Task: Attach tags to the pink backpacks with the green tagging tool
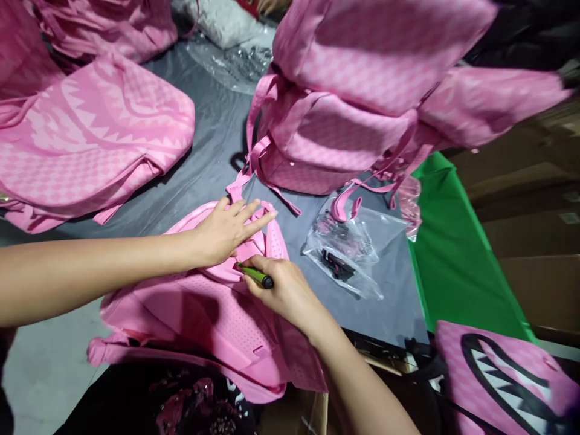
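A pink backpack (181, 314) with perforated panels lies partly on the grey-covered table's front edge and partly over the person's lap. My left hand (231, 229) rests on its upper part, palm down with the fingers spread over pink straps. Just to the right, my right hand (276, 284) holds a green tool (256, 276) with a black end, like a pen or small cutter. The tool's far tip touches the pink fabric close below my left hand; the exact tip is too small to make out.
Pink backpacks (335, 133) are stacked behind, and another pink bag (104, 133) lies left. Clear plastic bags (344, 248) with small dark parts sit right. A green bin (462, 254) and a shark-mouth bag (502, 380) stand beyond the table's right edge.
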The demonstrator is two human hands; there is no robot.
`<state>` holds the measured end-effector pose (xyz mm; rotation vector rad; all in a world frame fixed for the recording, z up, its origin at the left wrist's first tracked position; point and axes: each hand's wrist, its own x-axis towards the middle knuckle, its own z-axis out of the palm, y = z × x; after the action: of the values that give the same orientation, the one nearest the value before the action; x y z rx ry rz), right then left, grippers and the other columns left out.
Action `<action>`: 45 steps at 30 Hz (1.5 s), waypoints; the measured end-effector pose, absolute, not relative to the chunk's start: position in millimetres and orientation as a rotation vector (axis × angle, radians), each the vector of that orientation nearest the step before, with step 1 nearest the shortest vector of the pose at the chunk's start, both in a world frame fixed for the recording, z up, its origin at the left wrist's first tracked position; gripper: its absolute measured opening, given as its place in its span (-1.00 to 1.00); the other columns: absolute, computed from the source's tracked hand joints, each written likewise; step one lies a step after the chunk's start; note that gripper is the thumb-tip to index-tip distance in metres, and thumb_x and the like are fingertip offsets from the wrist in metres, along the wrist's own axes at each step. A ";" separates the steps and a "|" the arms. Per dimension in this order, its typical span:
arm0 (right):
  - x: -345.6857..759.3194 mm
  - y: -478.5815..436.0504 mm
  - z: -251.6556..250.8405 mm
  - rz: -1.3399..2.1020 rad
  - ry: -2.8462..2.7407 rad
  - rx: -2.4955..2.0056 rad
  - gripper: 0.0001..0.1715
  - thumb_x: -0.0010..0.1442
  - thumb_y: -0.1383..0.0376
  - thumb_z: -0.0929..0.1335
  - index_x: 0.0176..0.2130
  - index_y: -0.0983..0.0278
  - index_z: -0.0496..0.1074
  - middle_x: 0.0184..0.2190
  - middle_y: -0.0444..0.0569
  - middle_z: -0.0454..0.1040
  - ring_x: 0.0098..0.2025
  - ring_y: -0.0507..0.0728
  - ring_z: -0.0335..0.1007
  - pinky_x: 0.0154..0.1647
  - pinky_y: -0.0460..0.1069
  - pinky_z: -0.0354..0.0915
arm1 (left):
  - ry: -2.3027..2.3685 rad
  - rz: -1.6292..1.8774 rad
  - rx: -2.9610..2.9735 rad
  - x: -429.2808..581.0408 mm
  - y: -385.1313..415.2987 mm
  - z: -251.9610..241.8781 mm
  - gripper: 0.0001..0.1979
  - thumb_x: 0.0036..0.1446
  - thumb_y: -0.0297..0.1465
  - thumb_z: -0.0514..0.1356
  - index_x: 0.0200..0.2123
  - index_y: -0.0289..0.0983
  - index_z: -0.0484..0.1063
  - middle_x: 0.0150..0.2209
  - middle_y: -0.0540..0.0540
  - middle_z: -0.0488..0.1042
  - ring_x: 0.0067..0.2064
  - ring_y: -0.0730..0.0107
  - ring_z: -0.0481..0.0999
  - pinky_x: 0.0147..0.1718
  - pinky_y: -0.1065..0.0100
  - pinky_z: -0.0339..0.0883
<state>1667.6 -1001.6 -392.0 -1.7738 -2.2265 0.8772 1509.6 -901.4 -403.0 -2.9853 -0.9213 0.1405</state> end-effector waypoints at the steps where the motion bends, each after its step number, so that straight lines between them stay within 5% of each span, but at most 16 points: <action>1: 1668.5 -1003.8 -391.0 0.878 -2.210 -1.791 -0.87 0.23 0.37 0.36 -0.21 0.23 0.53 -0.33 -0.06 0.63 -0.35 0.07 0.52 -0.33 -0.09 0.27 | -0.914 0.180 -2.996 1502.8 -897.9 -398.8 0.07 0.10 -0.23 0.33 0.47 -0.18 -0.32 0.47 -0.34 -0.13 0.40 -0.14 0.08 0.19 -0.05 0.16; 4: 1668.4 -1011.1 -389.3 0.844 -2.155 -1.775 -0.87 0.23 0.36 0.36 -0.22 0.22 0.53 -0.35 -0.08 0.62 -0.36 0.06 0.52 -0.33 -0.10 0.26 | -1.151 0.457 -3.010 1474.1 -888.1 -384.8 0.23 0.00 -0.10 0.38 0.46 -0.15 -0.43 0.47 -0.40 -0.25 0.44 -0.25 -0.03 0.18 -0.10 0.18; 9: 1651.4 -1017.7 -395.7 0.750 -2.126 -1.700 -0.84 0.21 0.34 0.37 -0.21 0.19 0.56 -0.34 -0.07 0.65 -0.31 0.13 0.57 -0.28 -0.04 0.29 | -1.532 0.581 -2.939 1447.0 -899.5 -368.2 0.35 -0.06 -0.13 0.40 0.43 -0.14 -0.62 0.46 -0.51 -0.37 0.28 -0.25 0.31 -0.02 0.14 0.39; 14: 1633.5 -1016.9 -412.5 0.786 -2.080 -1.626 -0.77 0.21 0.31 0.35 -0.14 0.19 0.57 -0.34 -0.04 0.66 -0.36 0.15 0.57 -0.37 -0.04 0.31 | -1.490 0.697 -2.701 1465.8 -912.6 -372.1 0.33 -0.10 -0.34 0.41 0.45 -0.16 -0.54 0.43 -0.55 -0.14 0.11 -0.18 0.45 -0.21 0.19 0.45; 19: 1627.8 -1015.7 -429.5 0.789 -2.015 -1.609 -0.74 0.18 0.23 0.36 -0.14 0.15 0.58 -0.32 -0.06 0.65 -0.33 0.14 0.56 -0.32 -0.04 0.35 | -1.415 0.780 -2.773 1468.8 -903.4 -375.6 0.26 -0.07 -0.43 0.31 0.44 -0.25 -0.58 0.27 -0.44 0.16 -0.01 0.01 0.51 -0.13 0.22 0.43; 27: 1610.3 -1007.5 -449.5 0.656 -2.021 -1.625 -0.72 0.19 0.15 0.35 -0.12 0.09 0.58 -0.31 -0.09 0.65 -0.29 0.16 0.57 -0.29 -0.01 0.33 | -1.504 0.835 -2.790 1469.0 -899.4 -376.7 0.41 -0.10 -0.30 0.42 0.40 -0.13 -0.71 0.37 -0.46 -0.05 0.11 -0.12 0.44 -0.06 0.17 0.40; 30: 1609.2 -1007.9 -455.9 0.611 -1.986 -1.581 -0.73 0.18 0.17 0.36 -0.14 0.11 0.58 -0.34 -0.11 0.65 -0.31 0.15 0.58 -0.28 0.00 0.33 | -1.524 0.787 -2.737 1471.1 -901.1 -383.9 0.42 -0.14 -0.31 0.45 0.42 -0.15 -0.66 0.30 -0.46 0.08 0.07 -0.14 0.45 -0.10 0.15 0.41; 33: 1610.3 -1009.5 -460.3 0.571 -1.936 -1.531 -0.75 0.17 0.18 0.36 -0.17 0.14 0.58 -0.37 -0.11 0.65 -0.36 0.13 0.56 -0.25 0.01 0.34 | -1.484 0.740 -2.790 1466.9 -897.3 -389.3 0.34 -0.10 -0.40 0.39 0.43 -0.20 -0.61 0.22 -0.41 0.20 0.03 -0.05 0.48 -0.12 0.21 0.41; 39: 1612.1 -1013.1 -459.2 0.543 -1.865 -1.474 -0.77 0.20 0.21 0.37 -0.14 0.14 0.57 -0.31 -0.09 0.65 -0.32 0.14 0.56 -0.18 0.03 0.36 | -1.356 0.648 -3.101 1446.5 -883.3 -388.2 0.19 -0.02 -0.40 0.24 0.44 -0.16 -0.57 0.30 -0.33 0.11 -0.06 0.23 0.49 -0.10 0.33 0.38; 45: 1609.9 -1014.6 -460.7 0.507 -1.815 -1.435 -0.76 0.18 0.27 0.40 -0.12 0.14 0.57 -0.20 -0.08 0.66 -0.23 0.17 0.58 -0.10 0.09 0.37 | -1.356 0.693 -3.209 1441.4 -879.0 -385.4 0.15 0.00 -0.43 0.20 0.44 -0.15 -0.57 0.33 -0.31 0.05 -0.02 0.24 0.47 -0.09 0.33 0.39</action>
<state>1609.9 -1014.6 -460.7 -1.4350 -1.8153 0.5073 1441.4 -879.0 -385.4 -3.2090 -1.3561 0.6933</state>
